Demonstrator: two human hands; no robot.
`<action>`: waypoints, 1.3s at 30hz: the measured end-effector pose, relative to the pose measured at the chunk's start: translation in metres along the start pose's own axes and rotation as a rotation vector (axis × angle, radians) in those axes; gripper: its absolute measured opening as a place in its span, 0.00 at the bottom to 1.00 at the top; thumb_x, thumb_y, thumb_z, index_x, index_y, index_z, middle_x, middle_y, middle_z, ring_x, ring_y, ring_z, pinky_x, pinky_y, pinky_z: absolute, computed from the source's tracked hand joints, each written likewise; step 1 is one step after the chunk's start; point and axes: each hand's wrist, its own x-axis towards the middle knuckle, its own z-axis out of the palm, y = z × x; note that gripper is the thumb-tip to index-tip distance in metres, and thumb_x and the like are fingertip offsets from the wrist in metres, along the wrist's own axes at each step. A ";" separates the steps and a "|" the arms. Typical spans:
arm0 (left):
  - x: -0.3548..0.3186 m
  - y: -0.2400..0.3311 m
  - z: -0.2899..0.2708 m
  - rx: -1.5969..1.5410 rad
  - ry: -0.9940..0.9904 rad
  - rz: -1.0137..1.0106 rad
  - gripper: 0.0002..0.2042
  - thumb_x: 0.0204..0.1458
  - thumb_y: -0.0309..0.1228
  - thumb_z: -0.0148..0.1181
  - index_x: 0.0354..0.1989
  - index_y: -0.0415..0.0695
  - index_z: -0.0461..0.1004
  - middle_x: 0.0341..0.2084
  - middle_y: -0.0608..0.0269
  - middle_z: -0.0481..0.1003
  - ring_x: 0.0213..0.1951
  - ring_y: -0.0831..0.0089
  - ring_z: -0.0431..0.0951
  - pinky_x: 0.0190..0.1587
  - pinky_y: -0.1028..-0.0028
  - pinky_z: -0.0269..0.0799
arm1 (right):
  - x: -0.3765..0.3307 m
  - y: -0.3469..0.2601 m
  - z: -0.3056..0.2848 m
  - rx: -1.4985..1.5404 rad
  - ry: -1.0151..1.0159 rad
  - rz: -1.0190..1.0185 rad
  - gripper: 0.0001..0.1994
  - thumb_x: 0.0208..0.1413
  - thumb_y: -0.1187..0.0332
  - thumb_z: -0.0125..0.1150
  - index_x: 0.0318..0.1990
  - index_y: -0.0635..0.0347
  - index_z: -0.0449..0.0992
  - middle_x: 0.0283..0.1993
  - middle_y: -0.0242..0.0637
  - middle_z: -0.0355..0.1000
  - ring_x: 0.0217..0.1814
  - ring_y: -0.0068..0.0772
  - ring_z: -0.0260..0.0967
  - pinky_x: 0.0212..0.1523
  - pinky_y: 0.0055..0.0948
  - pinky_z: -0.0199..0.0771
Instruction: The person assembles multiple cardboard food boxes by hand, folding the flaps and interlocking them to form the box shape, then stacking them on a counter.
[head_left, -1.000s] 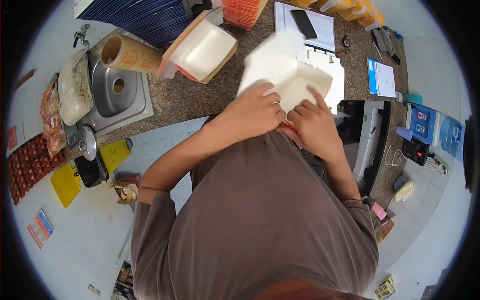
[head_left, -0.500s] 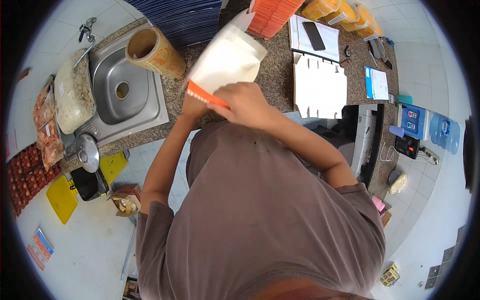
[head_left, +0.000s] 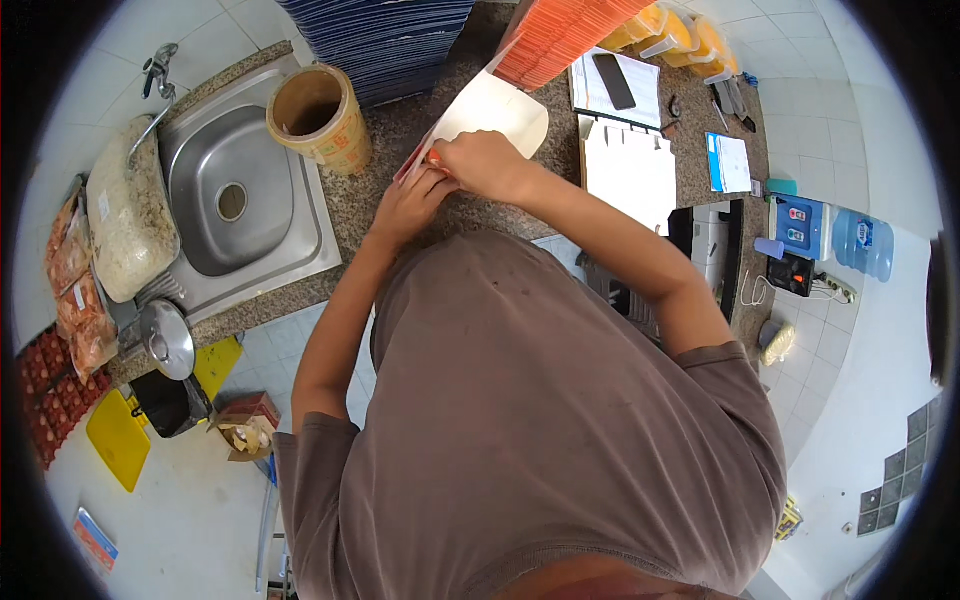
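A partly folded cardboard box point(head_left: 512, 118), white inside with orange-red on its outer side, stands on the counter before me. My right hand point(head_left: 482, 163) is closed on its near wall, fingers curled over the orange edge. Beside it my left hand point(head_left: 408, 205) grips the near left part of the same wall from outside, its fingertips close to the right hand. Part of the near wall is hidden behind my fingers. Just behind the box rises a tall stack of orange flat cartons point(head_left: 565, 38), with a stack of dark blue cartons point(head_left: 380, 45) to its left.
On the left are a steel sink point(head_left: 190, 215) and a brown cylindrical container point(head_left: 345, 140). To the right, white cardboard pieces point(head_left: 628, 175) lie near a phone point(head_left: 613, 80) on papers. Tubs of orange-yellow contents point(head_left: 710, 48) stand at the back right.
The box's near orange flap has been folded up and inward. My left hand, mostly hidden before, now shows at the near wall, and my right hand has moved slightly up.
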 end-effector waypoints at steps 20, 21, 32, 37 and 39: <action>-0.019 0.018 0.057 -0.516 0.194 -0.369 0.15 0.52 0.21 0.70 0.49 0.37 0.79 0.47 0.51 0.77 0.51 0.49 0.77 0.55 0.55 0.74 | -0.037 -0.023 0.042 0.606 0.393 0.149 0.27 0.68 0.52 0.60 0.64 0.64 0.71 0.54 0.57 0.78 0.59 0.60 0.76 0.61 0.52 0.74; -0.006 0.023 0.036 -0.306 0.151 -0.230 0.15 0.52 0.21 0.70 0.48 0.37 0.79 0.46 0.52 0.77 0.50 0.49 0.78 0.54 0.56 0.74 | -0.047 -0.011 0.044 0.600 0.569 0.142 0.26 0.67 0.53 0.61 0.63 0.63 0.72 0.53 0.55 0.78 0.59 0.59 0.75 0.60 0.52 0.74; -0.002 0.103 0.006 -0.119 0.178 -0.137 0.12 0.57 0.21 0.69 0.48 0.43 0.79 0.43 0.56 0.78 0.48 0.54 0.80 0.53 0.58 0.75 | -0.215 0.187 0.158 0.369 0.521 0.978 0.41 0.51 0.50 0.78 0.67 0.66 0.70 0.65 0.60 0.70 0.65 0.70 0.68 0.63 0.58 0.73; 0.018 0.136 0.035 -0.153 0.135 -0.139 0.13 0.56 0.22 0.69 0.49 0.43 0.79 0.42 0.56 0.78 0.47 0.55 0.80 0.51 0.58 0.76 | -0.233 0.210 0.158 0.611 0.671 0.841 0.36 0.53 0.53 0.78 0.64 0.66 0.73 0.60 0.60 0.74 0.63 0.68 0.70 0.61 0.55 0.75; 0.030 0.150 0.049 -0.180 0.119 -0.127 0.13 0.56 0.22 0.69 0.49 0.43 0.79 0.41 0.56 0.79 0.46 0.55 0.80 0.50 0.59 0.75 | -0.248 0.219 0.155 0.690 0.633 0.848 0.35 0.55 0.52 0.76 0.63 0.66 0.74 0.59 0.59 0.75 0.61 0.66 0.71 0.61 0.53 0.74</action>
